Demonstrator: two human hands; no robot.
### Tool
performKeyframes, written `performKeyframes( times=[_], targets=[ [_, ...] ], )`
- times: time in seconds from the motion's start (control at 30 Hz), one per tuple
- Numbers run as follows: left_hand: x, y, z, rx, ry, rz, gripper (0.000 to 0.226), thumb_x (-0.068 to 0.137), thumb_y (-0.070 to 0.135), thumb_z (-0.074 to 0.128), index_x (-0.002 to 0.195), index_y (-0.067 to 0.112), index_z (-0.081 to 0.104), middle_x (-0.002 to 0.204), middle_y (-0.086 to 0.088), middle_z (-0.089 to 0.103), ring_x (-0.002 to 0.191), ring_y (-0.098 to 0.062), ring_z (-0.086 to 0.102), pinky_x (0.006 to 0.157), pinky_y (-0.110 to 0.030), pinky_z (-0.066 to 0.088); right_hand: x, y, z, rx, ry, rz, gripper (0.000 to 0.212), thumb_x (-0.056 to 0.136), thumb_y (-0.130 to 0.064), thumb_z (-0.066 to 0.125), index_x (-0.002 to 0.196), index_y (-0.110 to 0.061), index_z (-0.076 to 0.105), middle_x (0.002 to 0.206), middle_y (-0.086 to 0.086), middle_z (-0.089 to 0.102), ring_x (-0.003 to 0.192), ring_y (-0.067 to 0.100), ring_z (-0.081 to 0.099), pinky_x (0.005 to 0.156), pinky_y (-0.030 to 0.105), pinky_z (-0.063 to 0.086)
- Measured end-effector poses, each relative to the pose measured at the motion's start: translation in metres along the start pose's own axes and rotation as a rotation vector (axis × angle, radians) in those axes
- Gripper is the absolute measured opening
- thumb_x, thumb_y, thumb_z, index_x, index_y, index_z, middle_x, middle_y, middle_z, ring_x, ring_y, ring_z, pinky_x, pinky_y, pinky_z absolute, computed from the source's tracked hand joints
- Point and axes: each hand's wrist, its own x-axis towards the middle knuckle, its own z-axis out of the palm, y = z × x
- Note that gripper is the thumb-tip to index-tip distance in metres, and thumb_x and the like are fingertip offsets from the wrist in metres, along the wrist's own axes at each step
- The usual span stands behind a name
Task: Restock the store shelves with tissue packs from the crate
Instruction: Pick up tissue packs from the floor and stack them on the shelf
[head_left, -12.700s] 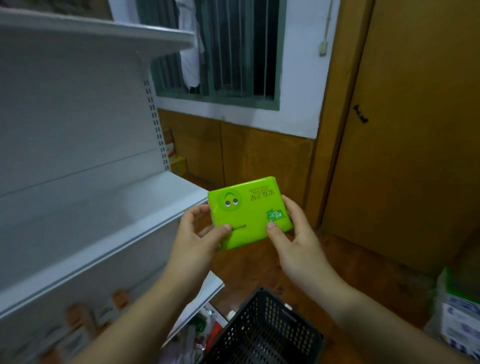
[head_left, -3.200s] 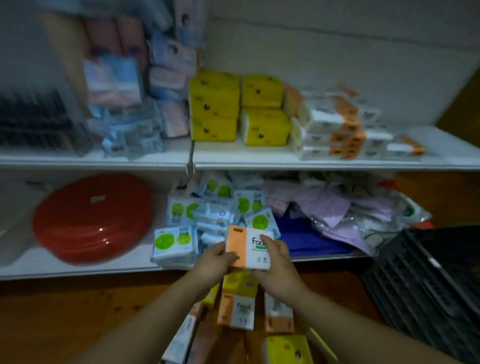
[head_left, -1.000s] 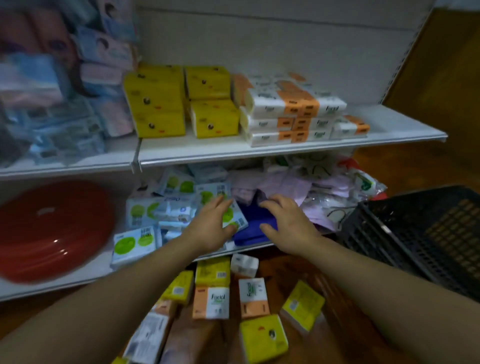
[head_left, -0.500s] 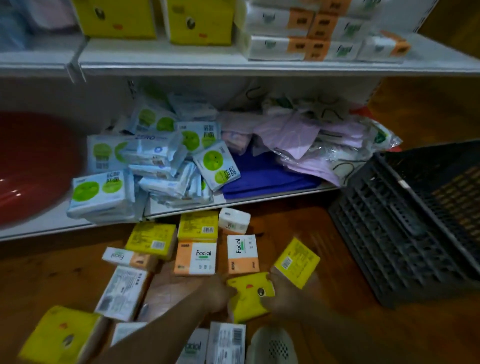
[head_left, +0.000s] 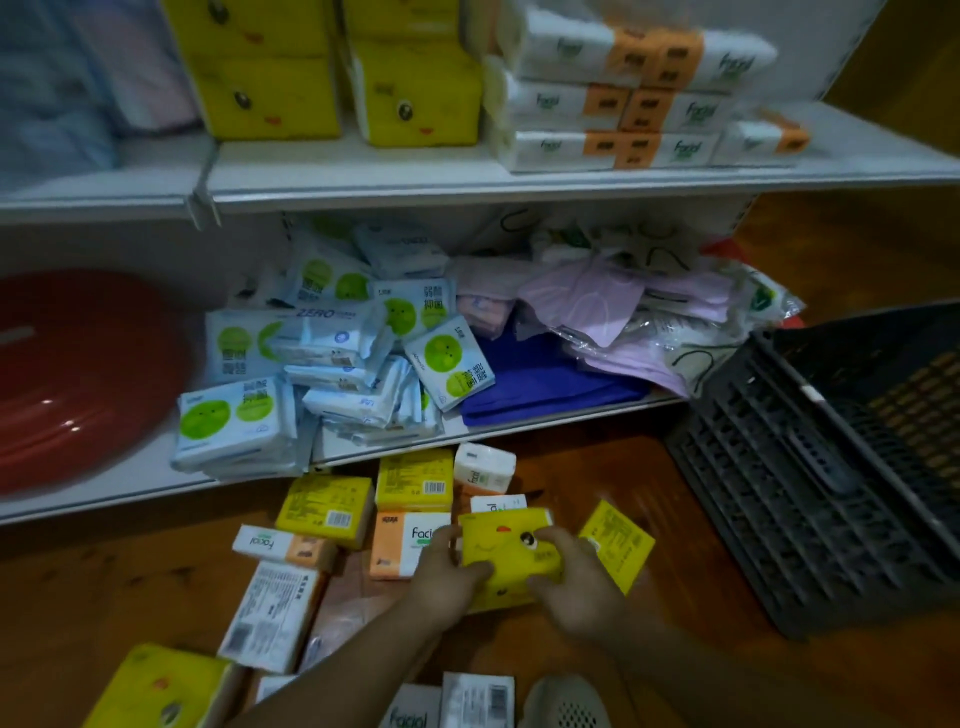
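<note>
we have a yellow pack (head_left: 511, 558) gripped between both hands, just above the floor (head_left: 104, 587): the left hand (head_left: 447, 577) clasps its left edge with the thumb laid on top, the right hand (head_left: 569, 582) clasps the right side. it is soft and gives under the fingers. around it, more packs lie scattered on the boards, an orange pack (head_left: 408, 543) just beside the left hand and another yellow one (head_left: 615, 543) against the right. the crate (head_left: 810, 467) lies tipped on its side to the right.

the matching yellow stack (head_left: 415, 91) sits on the upper shelf (head_left: 519, 179), near its front edge. as we see it, the risk is in the lift: the pack could catch the shelf lip and slip from our grip, or nudge that stack off. the loose packs and the shoe (head_left: 563, 701) close below could also get trodden or kicked.
</note>
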Motion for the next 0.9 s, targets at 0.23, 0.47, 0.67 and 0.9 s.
performKeyframes(
  times=[0.23,0.47,0.67,0.9],
  targets=[
    [-0.056,0.114,-0.045,-0.07,0.162,0.366,0.049,0.088,0.0,0.054,0.128,0.022,0.038,0.102,0.002,0.052,0.079,-0.011,0.055,0.056,-0.023,0.045,-0.007,-0.128,-0.076,-0.011,0.237,-0.282,0.043,0.089,-0.015,0.059,0.128,-0.028,0.047,0.113,0.002,0.037,0.084,0.011,0.046,0.066,0.015,0.039],
    [-0.123,0.214,-0.103,0.01,0.282,0.685,0.052,0.089,0.008,0.057,0.136,0.025,0.039,0.126,-0.005,0.048,0.104,-0.024,0.056,0.073,-0.029,0.047,-0.051,-0.238,-0.143,-0.013,0.368,-0.529,0.04,0.092,-0.023,0.058,0.129,-0.029,0.045,0.111,-0.001,0.034,0.098,0.019,0.046,0.085,0.025,0.04],
    [-0.162,0.263,-0.138,0.001,0.344,0.855,0.052,0.089,0.005,0.057,0.136,0.021,0.041,0.123,-0.005,0.05,0.095,-0.019,0.058,0.06,-0.021,0.043,-0.068,-0.301,-0.164,0.019,0.448,-0.655,0.041,0.092,-0.02,0.058,0.13,-0.028,0.047,0.116,0.001,0.036,0.107,0.017,0.045,0.086,0.02,0.035],
    [-0.173,0.301,-0.154,0.017,0.463,0.853,0.048,0.089,0.005,0.055,0.134,0.017,0.043,0.126,-0.004,0.055,0.101,-0.02,0.057,0.081,-0.029,0.045,-0.048,-0.347,-0.181,0.016,0.438,-0.701,0.039,0.094,-0.019,0.052,0.132,-0.029,0.046,0.131,0.004,0.038,0.111,0.018,0.047,0.087,0.019,0.033]
  ],
)
